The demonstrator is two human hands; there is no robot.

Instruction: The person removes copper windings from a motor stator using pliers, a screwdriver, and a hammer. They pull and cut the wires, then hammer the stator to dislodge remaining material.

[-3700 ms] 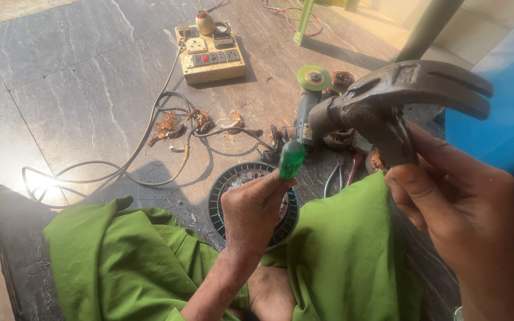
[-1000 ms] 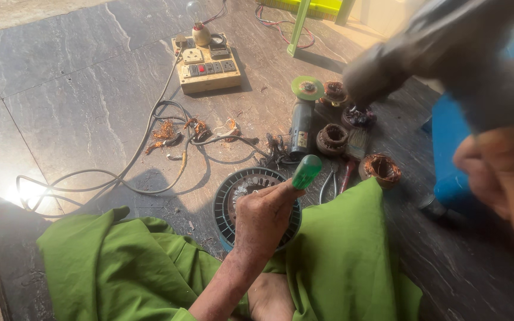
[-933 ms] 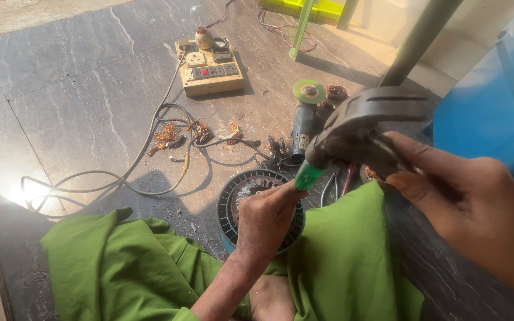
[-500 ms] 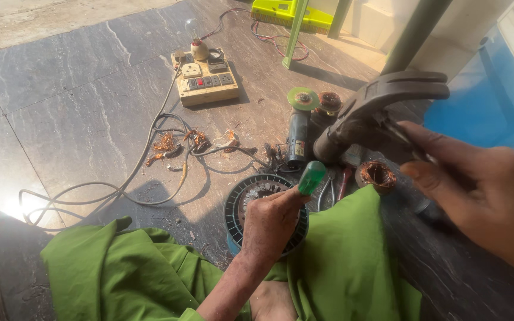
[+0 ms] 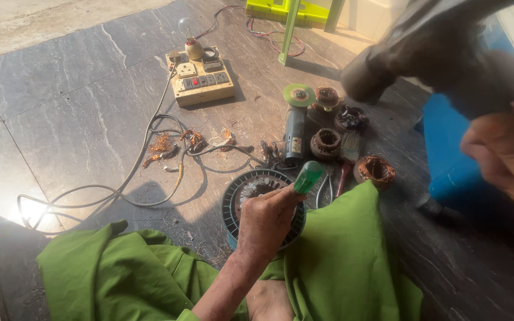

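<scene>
The left hand (image 5: 266,223) is clamped on a green-handled tool (image 5: 308,177) over the round motor housing (image 5: 233,199), which holds copper windings. The right hand (image 5: 504,157), blurred, is clamped on a hammer (image 5: 411,53).

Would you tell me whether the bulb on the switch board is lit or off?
Off, it seems: the bulb on the switch board looks clear, without glow, though sunlight makes this uncertain.

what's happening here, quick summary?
A person sits on a stone floor. The left hand holds a green-handled tool upright against a round motor stator. The right hand has a hammer raised, blurred. Wound coils, an angle grinder and a switchboard lie beyond.
</scene>
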